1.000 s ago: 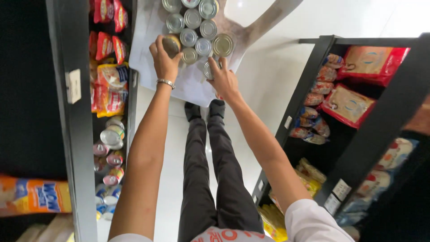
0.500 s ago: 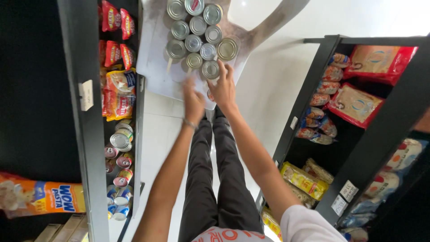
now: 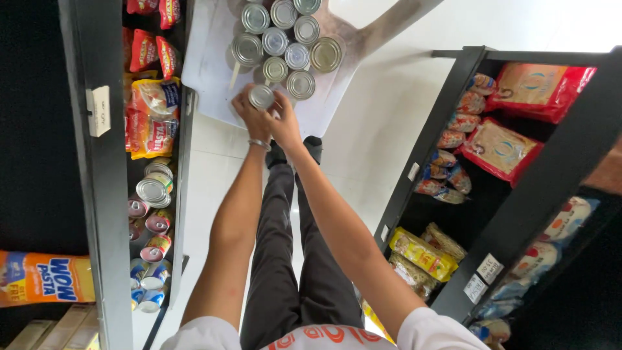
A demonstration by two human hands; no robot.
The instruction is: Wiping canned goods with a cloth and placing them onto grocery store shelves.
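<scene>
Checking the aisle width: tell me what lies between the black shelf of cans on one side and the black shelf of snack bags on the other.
In the head view, white floor, a white table of cans, and the person's legs.

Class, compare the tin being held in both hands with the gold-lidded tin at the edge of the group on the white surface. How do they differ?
The held tin has a silver lid; the gold-lidded tin is brass-coloured on top. The held tin is gripped by the left hand and right hand, apart from the cluster; the gold-lidded tin sits untouched beside other tins. The held tin's top looks narrower. Both are round tins seen lid-on.
</scene>
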